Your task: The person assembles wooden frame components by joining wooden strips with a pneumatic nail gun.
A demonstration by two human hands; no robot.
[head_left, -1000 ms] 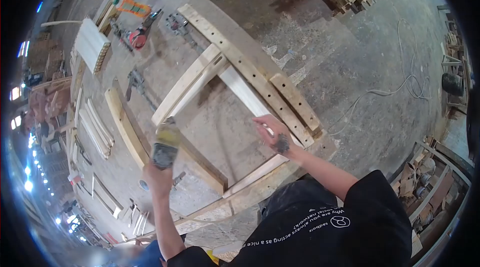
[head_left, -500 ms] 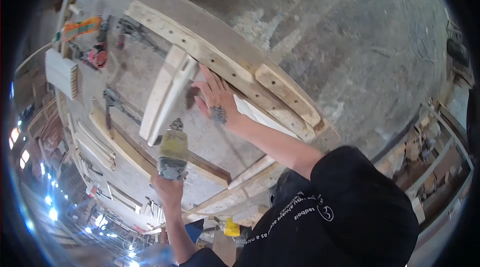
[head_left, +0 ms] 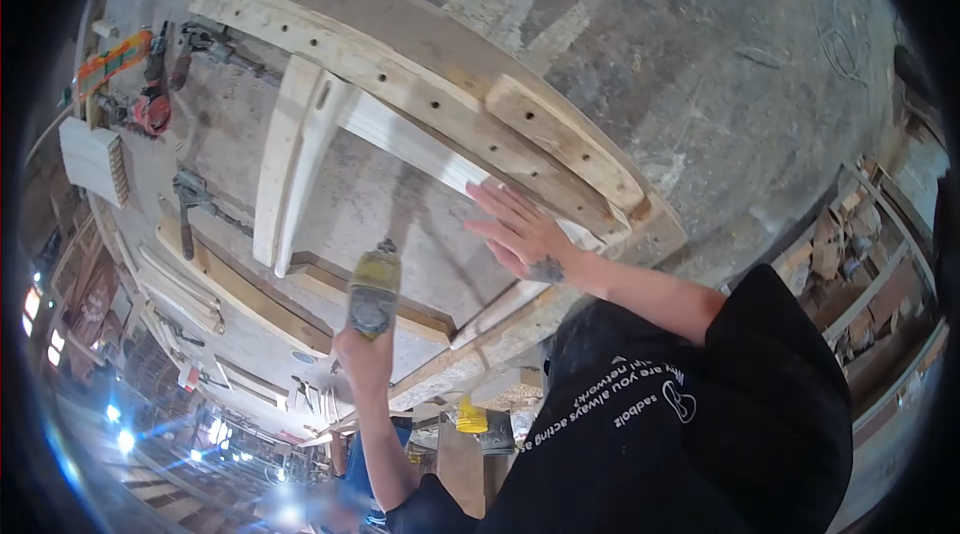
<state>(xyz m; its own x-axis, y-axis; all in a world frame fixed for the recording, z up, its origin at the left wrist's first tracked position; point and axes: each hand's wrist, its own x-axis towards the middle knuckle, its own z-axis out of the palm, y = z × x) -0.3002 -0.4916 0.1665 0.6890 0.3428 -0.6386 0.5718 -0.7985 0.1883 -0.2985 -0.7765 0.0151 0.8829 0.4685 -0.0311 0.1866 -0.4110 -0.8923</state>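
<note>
My left hand [head_left: 362, 359] is wrapped around a yellow-and-grey power drill [head_left: 375, 296], its dark tip directed away from me over the worktable [head_left: 425, 219]. My right hand [head_left: 520, 232] is open, fingers stretched, with the fingertips right at a pale wooden rail [head_left: 415, 142]. The rail's far end meets a slotted wooden leg piece [head_left: 307, 159] made of two long strips side by side. Behind the rail runs a long, drilled wooden strip [head_left: 370, 64], with a shorter drilled block [head_left: 560, 139] along its outer side.
Metal clamps [head_left: 205, 199] lie left of the leg piece. Farther left are a red tool [head_left: 152, 112], an orange level-like bar [head_left: 112, 64] and a white block [head_left: 95, 159]. A curved wooden bar [head_left: 240, 284] lies nearer me. Wood scraps [head_left: 835, 234] fill a rack at right.
My right hand has moved right along the rail, away from the leg piece, uncovering their meeting point. The drill in my left hand has shifted right. The whole view has turned slightly.
</note>
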